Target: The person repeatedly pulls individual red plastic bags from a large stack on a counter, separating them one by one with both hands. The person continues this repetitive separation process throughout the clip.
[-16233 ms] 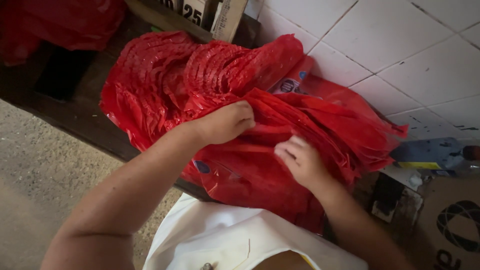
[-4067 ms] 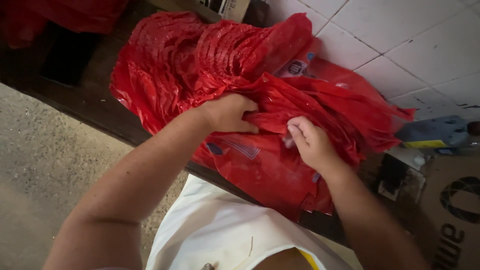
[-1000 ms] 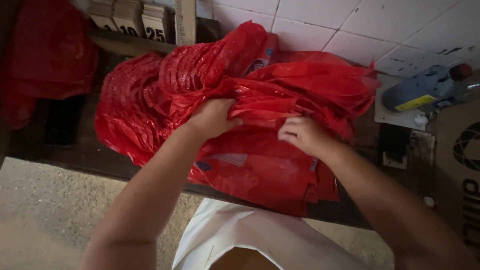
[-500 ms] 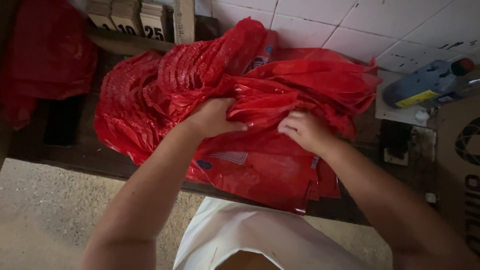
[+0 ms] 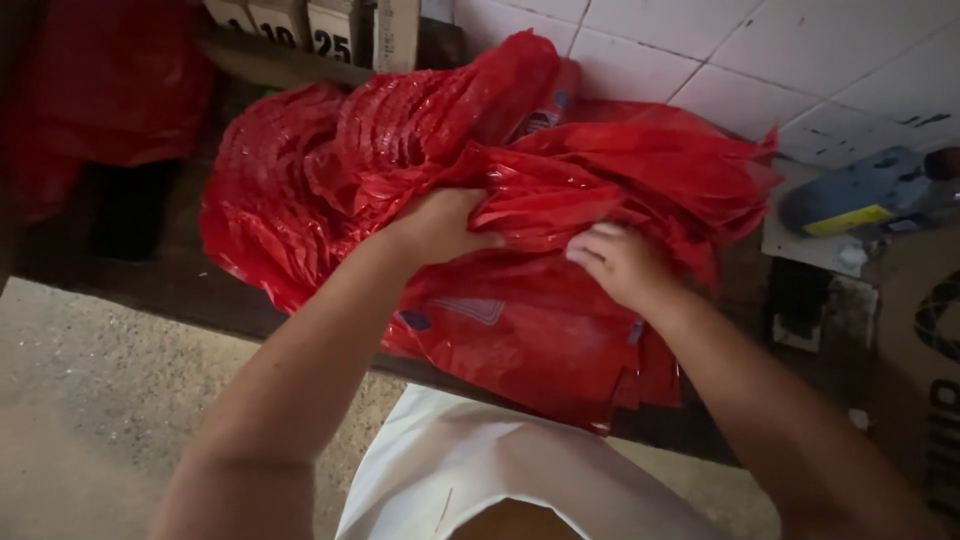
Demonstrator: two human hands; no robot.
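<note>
A big heap of thin red plastic bags (image 5: 330,190) lies on a dark wooden bench (image 5: 170,290) against a white tiled wall. My left hand (image 5: 440,225) is closed on a bunched fold of the red plastic near the middle of the heap. My right hand (image 5: 615,262) rests just to its right, its fingers curled into the edges of the stacked bags. Flat printed red bags (image 5: 530,340) hang over the bench's front edge below both hands.
A blue and yellow tool-like object (image 5: 860,195) lies on the right by the wall. Numbered cards (image 5: 330,30) stand at the top. More red plastic (image 5: 100,90) sits at the far left. A cardboard box (image 5: 930,400) is at the right edge. Speckled floor (image 5: 90,400) lies below.
Both hands stay in the red bags with only small shifts. The left hand has pulled its fold slightly up and left, and the view has drifted a little.
</note>
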